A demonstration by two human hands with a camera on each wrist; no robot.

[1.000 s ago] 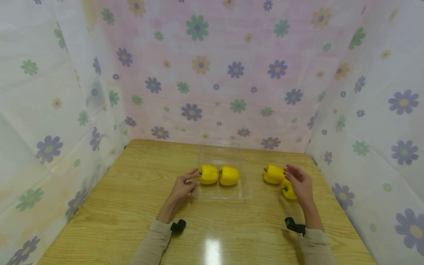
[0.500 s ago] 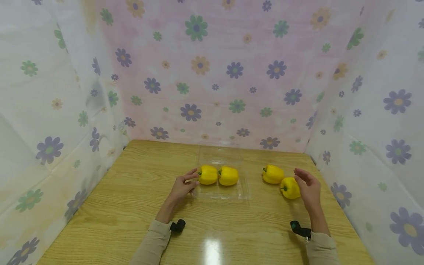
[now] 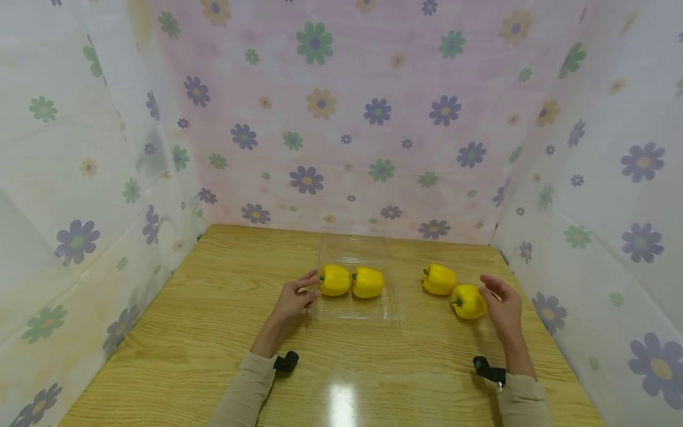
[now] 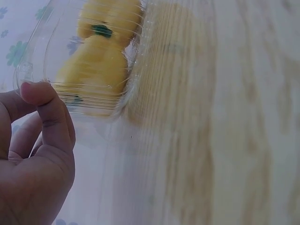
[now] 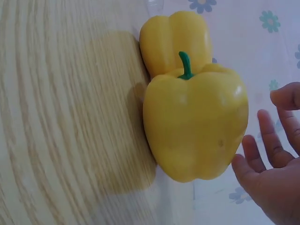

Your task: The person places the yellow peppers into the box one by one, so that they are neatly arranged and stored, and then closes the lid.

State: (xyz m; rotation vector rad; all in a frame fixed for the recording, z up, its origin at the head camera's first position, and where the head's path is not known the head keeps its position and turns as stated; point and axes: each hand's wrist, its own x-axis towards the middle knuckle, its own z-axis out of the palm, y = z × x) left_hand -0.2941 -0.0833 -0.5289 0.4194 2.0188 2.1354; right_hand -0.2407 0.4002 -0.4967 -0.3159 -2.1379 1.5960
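Two yellow bell peppers (image 3: 335, 280) (image 4: 96, 68) lie side by side in a clear plastic clamshell container (image 3: 368, 315), its lid folded back. At the container's left side, my left hand (image 3: 292, 300) pinches the rim between thumb and fingers, as the left wrist view shows. On the table to the right are two more yellow bell peppers, a farther one (image 3: 440, 279) and a nearer one (image 3: 468, 302) with a green stem. Beside the nearer pepper's right side is my right hand (image 3: 504, 305), fingers spread and relaxed, holding nothing.
Everything stands on a wood-grain table (image 3: 224, 296). Flower-printed cloth (image 3: 347, 118) walls it in at the back and both sides. Black wrist-camera mounts (image 3: 286, 362) stick out at both sleeves.
My right hand has drawn back to the right, off the two loose peppers, uncovering the nearer one. The left hand stays at the container's edge.
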